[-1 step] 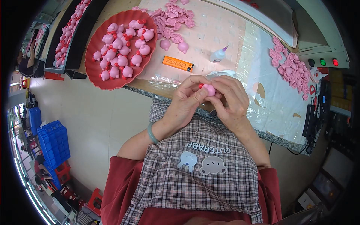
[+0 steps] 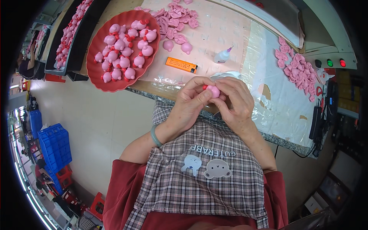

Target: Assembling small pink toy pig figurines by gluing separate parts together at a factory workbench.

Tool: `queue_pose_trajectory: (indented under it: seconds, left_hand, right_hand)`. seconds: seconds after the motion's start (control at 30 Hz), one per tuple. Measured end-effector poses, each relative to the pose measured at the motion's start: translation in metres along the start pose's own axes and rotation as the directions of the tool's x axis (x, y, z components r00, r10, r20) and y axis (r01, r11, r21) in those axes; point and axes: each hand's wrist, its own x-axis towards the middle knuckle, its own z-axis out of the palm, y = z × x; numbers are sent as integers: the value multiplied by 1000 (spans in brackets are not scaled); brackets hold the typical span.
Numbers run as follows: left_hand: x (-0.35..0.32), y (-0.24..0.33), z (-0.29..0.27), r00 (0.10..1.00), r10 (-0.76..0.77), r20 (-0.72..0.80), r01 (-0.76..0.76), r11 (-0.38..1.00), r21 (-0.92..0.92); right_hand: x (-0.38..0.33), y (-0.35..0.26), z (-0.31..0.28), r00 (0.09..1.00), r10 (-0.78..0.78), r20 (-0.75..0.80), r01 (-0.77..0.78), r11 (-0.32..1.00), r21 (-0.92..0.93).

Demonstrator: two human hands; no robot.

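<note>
Between the fingertips of both hands is a small pink toy figure [image 2: 213,91] with a red part at its left end. My left hand [image 2: 193,96] pinches it by the red side, thumb on top. My right hand [image 2: 237,100] closes its thumb and fingers on the other side, and its fingers hide part of the figure. Both hands hover at the table's near edge. Beyond them stand a small dropper bottle [image 2: 222,56] with a purple tip and an orange box-cutter-shaped case [image 2: 181,64]. Two loose pink balls [image 2: 186,48] lie farther back.
A red scalloped dish [image 2: 94,73] holding several pink and red figures stands at the left. Flat pink pieces [image 2: 178,17] are heaped at the back, with more pink pieces [image 2: 301,73] at the right. A black tray [image 2: 69,57] of figures and blue crates [image 2: 55,147] are farther left.
</note>
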Motion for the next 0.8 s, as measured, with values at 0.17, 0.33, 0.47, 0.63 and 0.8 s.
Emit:
queue_pose_trajectory:
  seconds: [0.17,0.33,0.47,0.63,0.8]
  left_hand:
    - [2,2,-3,1000,25,-15,-25,1000,-5]
    - [1,8,-8,997,-17,-81,19,1000,20]
    - [-2,9,-7,996,-74,-56,77,996,48]
    - [-2,6,-6,992,-109,-69,113,992,52]
    - [-2,1,-7,991,-112,-75,115,992,42]
  right_hand:
    - [21,9,-30,973,149,175,-176,973,146]
    - [13,32,-29,967,205,153,-187,974,-125]
    - [1,39,-14,978,162,133,-122,956,-266]
    - [2,24,-17,900,425,96,-429,903,27]
    - [4,5,-17,877,458,148,-467,737,489]
